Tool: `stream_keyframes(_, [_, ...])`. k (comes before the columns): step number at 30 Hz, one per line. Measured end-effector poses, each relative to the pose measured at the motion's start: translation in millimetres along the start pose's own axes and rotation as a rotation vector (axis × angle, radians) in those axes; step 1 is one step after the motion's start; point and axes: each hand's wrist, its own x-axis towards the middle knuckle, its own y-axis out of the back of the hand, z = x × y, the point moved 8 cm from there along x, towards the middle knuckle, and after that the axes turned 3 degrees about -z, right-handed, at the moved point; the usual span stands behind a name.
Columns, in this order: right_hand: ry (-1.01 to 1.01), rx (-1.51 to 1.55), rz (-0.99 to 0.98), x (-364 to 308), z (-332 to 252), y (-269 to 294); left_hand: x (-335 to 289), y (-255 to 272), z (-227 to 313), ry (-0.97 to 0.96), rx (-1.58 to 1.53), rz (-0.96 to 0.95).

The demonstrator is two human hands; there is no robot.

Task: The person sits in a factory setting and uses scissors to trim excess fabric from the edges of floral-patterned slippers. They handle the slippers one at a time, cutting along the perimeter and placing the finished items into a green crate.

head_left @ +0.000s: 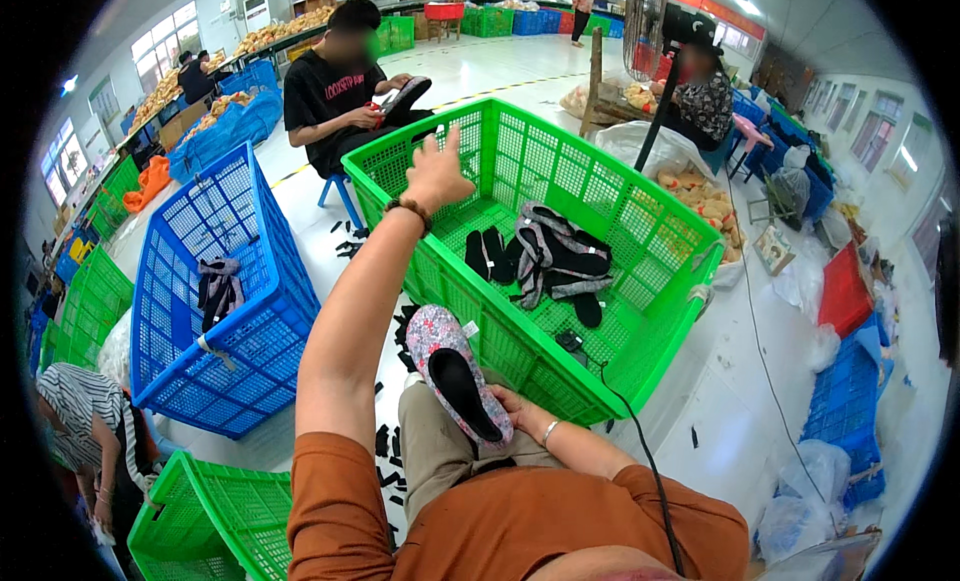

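My right hand (pixel 519 411) grips the flowered slipper (pixel 452 366) near its heel, seemingly bracing it on my lap (pixel 424 443) to keep it steady. My left hand (pixel 437 173) hangs over the green crate's (pixel 480 306) left part, fingers spread; whether they pinch anything, I cannot tell. The crate stands close, probably for easy reach.

The white floor (pixel 725 401) carries a large green crate (pixel 560 161) and, to its left, a blue crate (pixel 285 281). Small black scraps (pixel 382 441) lie scattered between them.
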Motion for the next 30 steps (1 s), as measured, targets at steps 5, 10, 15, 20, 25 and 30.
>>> stream_keyframes(5, [-0.036, 0.043, -0.066, -3.6, -3.7, -11.3, -49.0, 47.5, 71.2, -0.622, 0.543, 0.558])
stream_keyframes(10, [-0.003, 0.027, -0.078, 0.2, -3.8, -14.5, -76.9, 56.9, 64.3, -0.732, 0.531, 0.710])
stream_keyframes(15, [0.003, -0.010, 0.040, -1.3, -9.0, 9.5, -90.9, 16.8, -10.8, -0.348, 0.033, 0.516])
stream_keyframes(20, [0.060, 0.022, -0.036, 3.2, -13.7, 21.6, -169.1, -66.0, -82.6, -0.148, -0.195, 0.385])
stream_keyframes(25, [0.027, 0.042, -0.001, 3.7, -12.8, 21.1, -278.0, -154.2, -158.1, 0.199, -0.317, 0.372])
stream_keyframes(30, [0.037, 0.046, 0.015, 3.6, -14.8, 24.6, -349.6, -212.1, -150.0, 0.332, -0.291, 0.180])
